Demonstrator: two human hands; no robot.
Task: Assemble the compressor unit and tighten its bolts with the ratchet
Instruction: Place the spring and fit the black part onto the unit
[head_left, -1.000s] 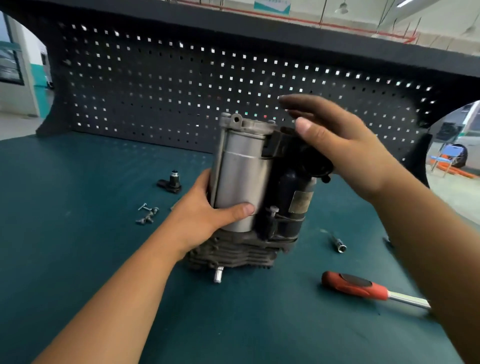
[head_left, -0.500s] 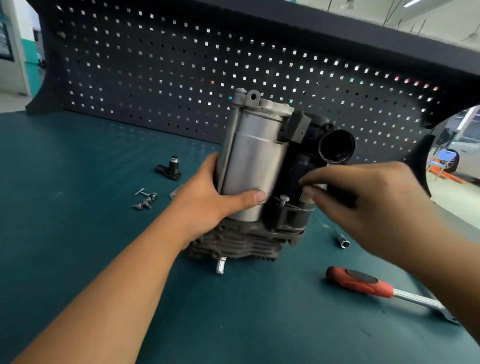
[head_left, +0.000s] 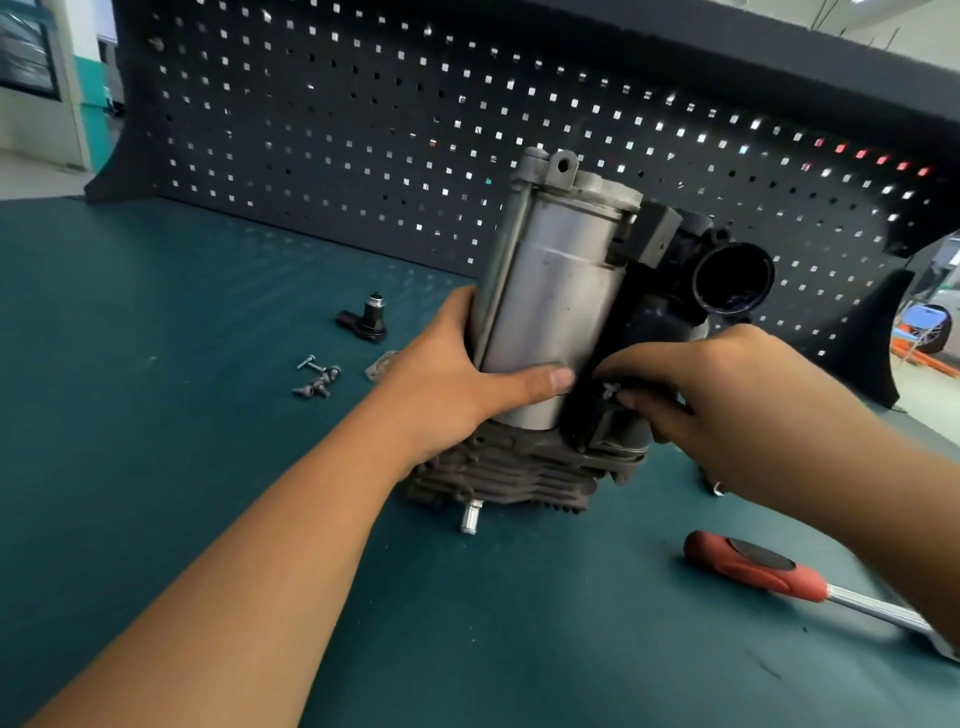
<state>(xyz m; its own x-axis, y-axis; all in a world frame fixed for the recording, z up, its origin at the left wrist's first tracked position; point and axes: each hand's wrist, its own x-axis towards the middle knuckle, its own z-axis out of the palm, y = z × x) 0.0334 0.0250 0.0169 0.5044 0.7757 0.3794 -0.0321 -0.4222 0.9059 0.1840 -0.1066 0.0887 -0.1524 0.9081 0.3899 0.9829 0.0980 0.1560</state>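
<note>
Compressor unit (head_left: 550, 322): stands on its dark finned base at the centre of the green table (head_left: 156, 441), silver cylinder upright, with a black housing and a round open port on its 3 o'clock side.
Left hand (head_left: 452, 384): grips the cylinder from 9 o'clock, the fingers wrapped behind it and the thumb laid across its front.
Right hand (head_left: 727, 395): reaches in from 3 o'clock, its fingers narrowed to a pinch on a small silver fastener (head_left: 608, 387) at the lower black housing.
Ratchet (head_left: 753, 564): lies on the table at 4 o'clock from the unit, red handle toward the unit, untouched.
Loose bolts (head_left: 317, 379): a small cluster at 9 o'clock, well apart from the unit.
Black fitting (head_left: 366, 322): sits on the table at 10 o'clock, just beyond the bolts.
Pegboard (head_left: 363, 130): a dark perforated panel closes off the table's far edge at 12 o'clock.
</note>
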